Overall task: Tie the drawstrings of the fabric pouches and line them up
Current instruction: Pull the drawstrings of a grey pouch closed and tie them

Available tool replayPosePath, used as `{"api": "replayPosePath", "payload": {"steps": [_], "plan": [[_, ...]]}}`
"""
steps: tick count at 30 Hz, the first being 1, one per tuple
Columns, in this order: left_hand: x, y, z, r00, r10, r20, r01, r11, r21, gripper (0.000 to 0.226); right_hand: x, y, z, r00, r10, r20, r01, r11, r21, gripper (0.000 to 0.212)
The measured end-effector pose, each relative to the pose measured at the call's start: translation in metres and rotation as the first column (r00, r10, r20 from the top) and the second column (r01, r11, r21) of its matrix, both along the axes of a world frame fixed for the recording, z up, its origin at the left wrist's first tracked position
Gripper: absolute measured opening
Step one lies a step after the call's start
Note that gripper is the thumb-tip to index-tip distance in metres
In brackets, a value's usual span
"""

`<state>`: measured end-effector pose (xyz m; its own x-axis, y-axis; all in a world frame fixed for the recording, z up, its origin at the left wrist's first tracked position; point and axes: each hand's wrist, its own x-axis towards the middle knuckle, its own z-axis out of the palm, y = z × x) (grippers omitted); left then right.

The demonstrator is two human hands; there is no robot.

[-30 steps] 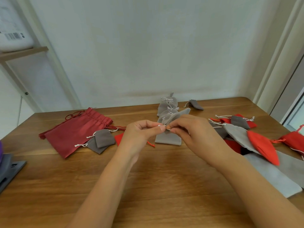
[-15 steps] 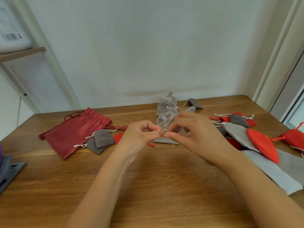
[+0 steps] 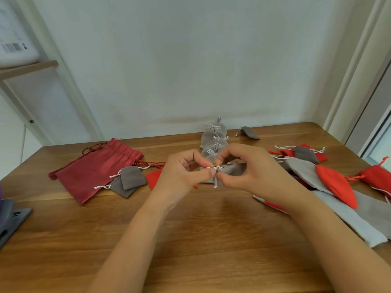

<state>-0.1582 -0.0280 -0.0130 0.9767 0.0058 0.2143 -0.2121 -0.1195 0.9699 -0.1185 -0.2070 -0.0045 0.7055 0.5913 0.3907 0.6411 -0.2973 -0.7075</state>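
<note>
1. The left hand [image 3: 182, 172] pinches the white drawstring [image 3: 215, 176] between thumb and forefinger.
2. The right hand [image 3: 249, 168] pinches it opposite, fingers curled.
3. The grey pouch [image 3: 230, 169] hangs between both hands, above the table [image 3: 190, 229].

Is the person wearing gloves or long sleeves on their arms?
No. The left hand and right hand are bare, with no gloves, rings or watch showing. Both forearms are bare too; no sleeve reaches into view.
</note>
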Motion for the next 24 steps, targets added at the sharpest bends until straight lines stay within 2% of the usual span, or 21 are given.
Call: {"api": "replayPosePath", "payload": {"steps": [5,8,14,21,24], "plan": [[-0.001,-0.008,-0.001,0.999,-0.005,0.054,0.007,0.999,-0.041,0.021,0.001,0.000,-0.001,0.998,-0.018,-0.066,0.017,1.000,-0.012,0.008],[-0.003,-0.012,-0.003,0.994,0.044,0.095,-0.043,0.999,-0.022,0.019,0.003,0.000,-0.003,0.993,-0.037,-0.115,0.035,0.999,-0.022,0.007],[-0.006,-0.015,-0.007,0.963,0.152,0.221,-0.197,0.960,0.200,0.019,0.005,-0.001,-0.005,0.989,-0.083,-0.126,0.074,0.995,-0.069,0.007],[-0.007,-0.015,-0.006,0.940,0.128,0.316,-0.260,0.868,0.423,0.016,0.004,0.002,-0.006,0.981,-0.144,-0.128,0.134,0.987,-0.086,0.003],[-0.005,-0.013,-0.006,0.946,0.093,0.311,-0.246,0.831,0.499,0.012,0.004,0.005,-0.008,0.980,-0.145,-0.133,0.132,0.986,-0.101,0.004]]}}
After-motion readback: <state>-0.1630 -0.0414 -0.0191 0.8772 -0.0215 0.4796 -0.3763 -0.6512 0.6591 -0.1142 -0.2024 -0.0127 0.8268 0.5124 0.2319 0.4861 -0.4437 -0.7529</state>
